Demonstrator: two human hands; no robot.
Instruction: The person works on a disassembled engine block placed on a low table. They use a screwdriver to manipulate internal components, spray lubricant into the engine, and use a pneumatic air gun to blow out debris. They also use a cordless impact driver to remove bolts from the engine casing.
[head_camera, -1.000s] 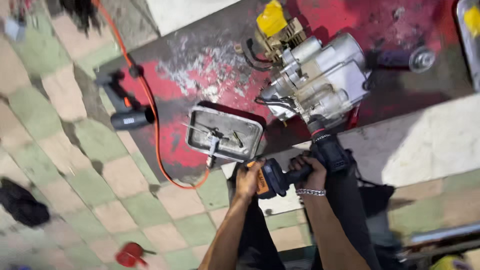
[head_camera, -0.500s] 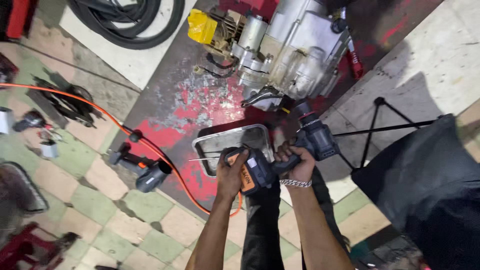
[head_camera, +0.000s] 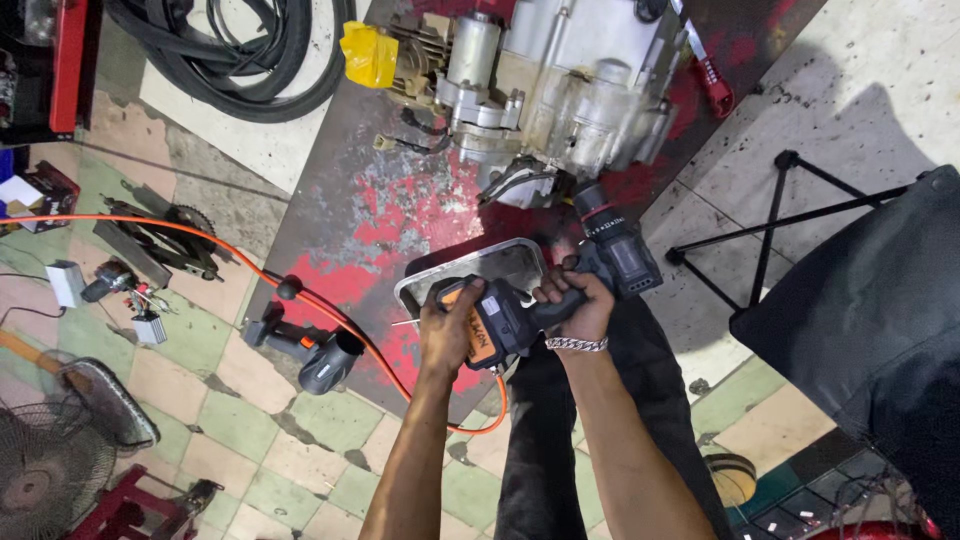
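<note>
I hold a black and orange cordless impact wrench (head_camera: 560, 290) with both hands. My right hand (head_camera: 575, 305) wraps its grip, a chain bracelet on the wrist. My left hand (head_camera: 450, 335) grasps the battery end. The tool's nose touches the lower side of a grey motorcycle engine (head_camera: 560, 85) that lies on a red-stained metal plate (head_camera: 400, 210). A shallow metal tray (head_camera: 490, 270) sits under the tool, partly hidden by my hands.
A second cordless tool (head_camera: 310, 355) lies on the plate's left edge beside an orange hose (head_camera: 200, 235). Black tyres (head_camera: 230, 50) are at top left, a fan (head_camera: 50, 470) at bottom left, a black-covered stool (head_camera: 860, 300) at right. My dark trouser legs (head_camera: 600, 440) are below.
The view has shifted, so the engine now sits higher and nearer. The wrench's nose has moved up against the engine. Both hands keep their hold.
</note>
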